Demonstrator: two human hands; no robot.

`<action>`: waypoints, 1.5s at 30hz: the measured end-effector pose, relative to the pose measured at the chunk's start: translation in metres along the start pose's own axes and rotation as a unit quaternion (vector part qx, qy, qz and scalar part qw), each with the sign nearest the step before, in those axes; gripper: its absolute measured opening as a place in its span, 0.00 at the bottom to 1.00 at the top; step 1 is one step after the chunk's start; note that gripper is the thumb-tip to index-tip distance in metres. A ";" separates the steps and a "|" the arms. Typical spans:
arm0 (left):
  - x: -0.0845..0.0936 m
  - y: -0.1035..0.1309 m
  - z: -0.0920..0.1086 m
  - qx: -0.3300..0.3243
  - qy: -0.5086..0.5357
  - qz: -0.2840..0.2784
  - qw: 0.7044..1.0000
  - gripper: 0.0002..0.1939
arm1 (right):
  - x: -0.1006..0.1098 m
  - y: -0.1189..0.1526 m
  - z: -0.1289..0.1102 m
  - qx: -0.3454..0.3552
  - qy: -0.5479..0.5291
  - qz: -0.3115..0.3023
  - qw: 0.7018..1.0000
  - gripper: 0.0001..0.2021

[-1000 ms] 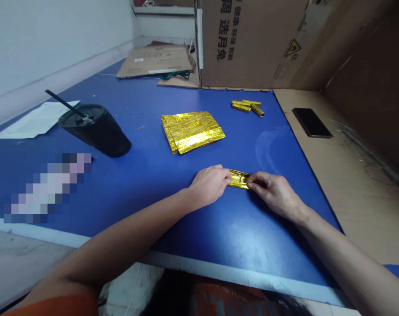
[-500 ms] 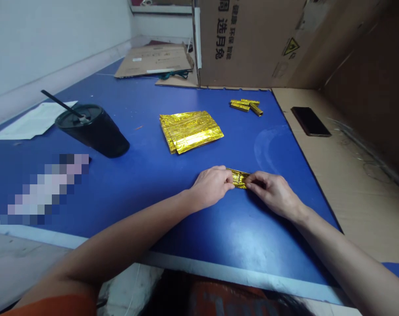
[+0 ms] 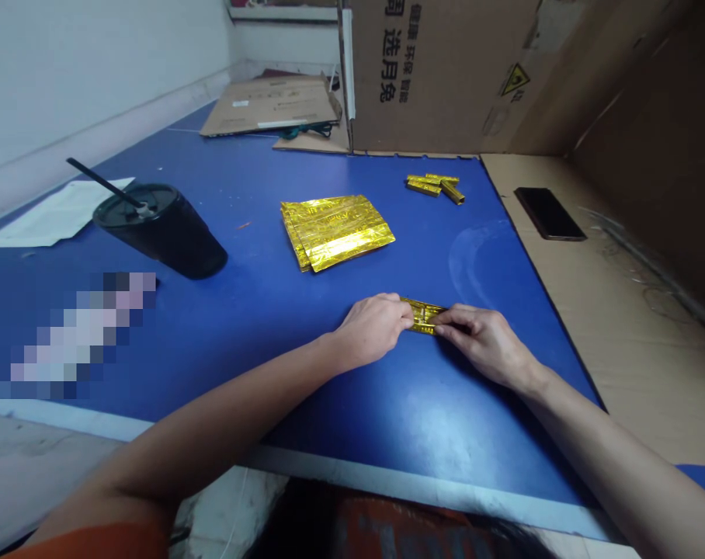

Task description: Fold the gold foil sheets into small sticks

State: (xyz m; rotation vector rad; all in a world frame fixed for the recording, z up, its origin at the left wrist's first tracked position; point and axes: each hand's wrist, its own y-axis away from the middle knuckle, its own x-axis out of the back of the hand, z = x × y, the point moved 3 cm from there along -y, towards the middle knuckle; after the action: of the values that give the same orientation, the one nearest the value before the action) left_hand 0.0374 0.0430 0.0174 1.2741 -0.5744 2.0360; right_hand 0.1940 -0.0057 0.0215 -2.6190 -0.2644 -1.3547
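Observation:
Between my two hands is a piece of shiny gold foil paper [image 3: 423,317], partly folded into a narrow, open-topped strip. My left hand [image 3: 376,330] is closed on its left end, thumb at the near side. The right end is pinched by the thumb and fingers of my right hand [image 3: 479,339]. My fingers cover both ends of the strip. Beyond my hands lies a stack of flat gold foil sheets [image 3: 341,231]. Several small folded gold foil pieces [image 3: 437,187] lie in a loose pile farther back on the right.
A dark tumbler with a straw [image 3: 166,233] stands on the blue tabletop [image 3: 259,310] at left, near a white paper [image 3: 50,213]. A phone [image 3: 549,213] rests on cardboard at right. Behind stand a large carton [image 3: 439,85] and flattened cardboard [image 3: 265,106].
The foil strip's middle looks slightly more opened, its near side now standing out more. Both hands have stayed almost in place. The view has shifted very little.

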 end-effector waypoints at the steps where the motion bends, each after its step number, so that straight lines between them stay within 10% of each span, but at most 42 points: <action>1: 0.000 -0.001 0.000 0.009 0.007 0.001 1.000 0.10 | 0.000 -0.001 0.000 -0.015 -0.001 0.004 1.000 0.07; 15: -0.003 -0.004 0.001 0.063 -0.068 0.021 0.996 0.11 | 0.001 -0.002 -0.005 -0.001 0.103 0.000 0.995 0.06; 34: 0.004 0.002 0.003 -0.100 0.000 0.052 0.994 0.04 | 0.000 0.002 -0.004 0.018 0.080 -0.001 0.997 0.07; 45: 0.004 -0.007 -0.003 0.038 0.099 0.059 0.993 0.06 | 0.000 -0.002 -0.006 -0.024 0.106 -0.002 0.994 0.09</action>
State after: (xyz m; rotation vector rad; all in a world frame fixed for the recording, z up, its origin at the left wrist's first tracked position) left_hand 0.0394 0.0507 0.0195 1.0865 -0.4934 2.2708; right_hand 0.1893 -0.0052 0.0251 -2.4850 -0.2081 -1.6435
